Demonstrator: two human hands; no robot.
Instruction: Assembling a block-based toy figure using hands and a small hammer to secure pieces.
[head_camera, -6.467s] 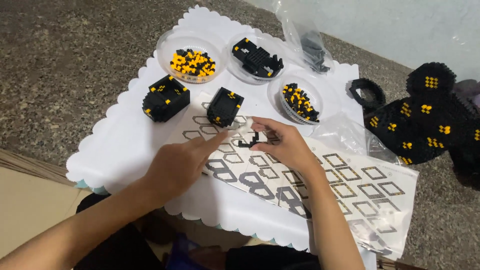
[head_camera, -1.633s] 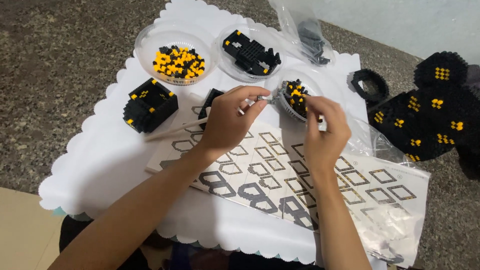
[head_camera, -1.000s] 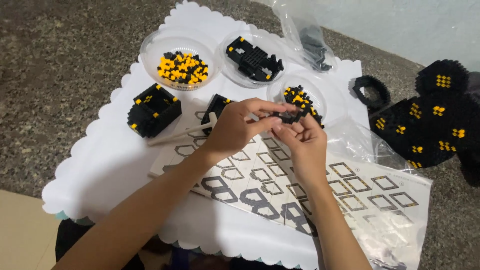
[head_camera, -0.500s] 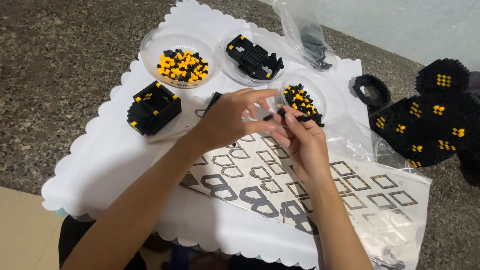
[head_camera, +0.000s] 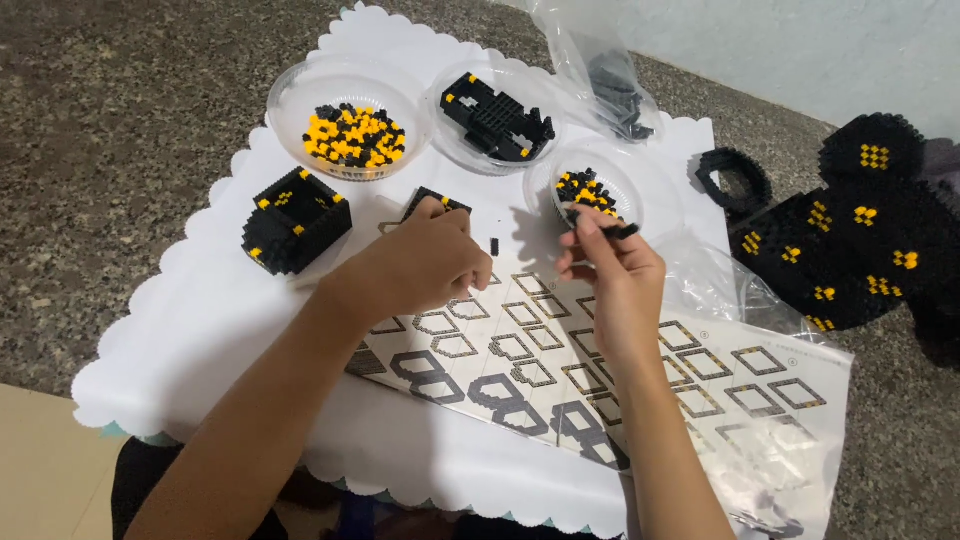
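Soft, even light falls from above, bright on the white mat (head_camera: 230, 320), which nearly washes out. Short, faint shadows lie under the hands just beside the instruction sheet (head_camera: 620, 370). The clear plastic bag (head_camera: 600, 60) beyond the mat shows mild glare. Focus is fairly sharp; black bricks lose detail.

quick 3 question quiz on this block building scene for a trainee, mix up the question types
1. True or false: the right hand pinches a small black piece at its fingertips.
2. How many clear round dishes sit on the white mat?
3. What lies under both hands: A) a tablet, B) a printed instruction sheet, C) a towel?

Key
1. True.
2. Three: one with loose yellow and black bricks, one with a black assembly, one smaller with mixed bricks.
3. B. The left hand rests on it, beside a small black block.
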